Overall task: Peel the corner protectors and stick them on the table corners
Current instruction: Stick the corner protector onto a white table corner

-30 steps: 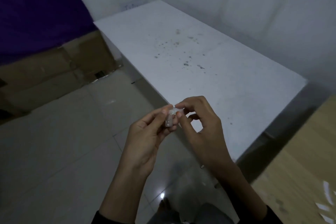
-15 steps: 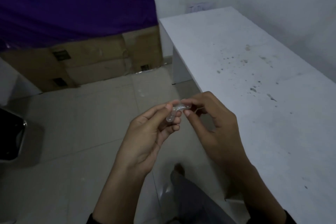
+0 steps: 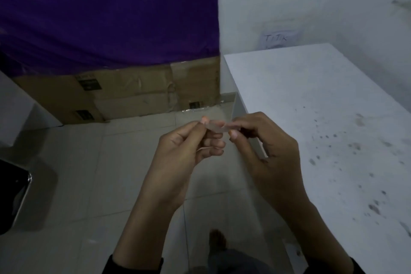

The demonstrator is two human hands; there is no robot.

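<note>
— Hands first, please: what are they doing?

— Both hands are in the middle of the frame, above the tiled floor. The left hand and the right hand grip one small clear corner protector between them. The left thumb and forefinger pinch its left end, and the right thumb and forefinger pinch its right end.

— Is the protector touching the bench?

— No. It is held in the air, just beside the left edge of the white bench, which fills the right side of the frame. The bench top has many dark spots.

— Can you see if the backing is peeled off?

— I cannot tell; the piece is too small and blurred.

— What is behind?

— A purple cloth covers the upper left, with cardboard boxes under it. A paper note with handwriting is on the white wall above the far end of the bench.
</note>
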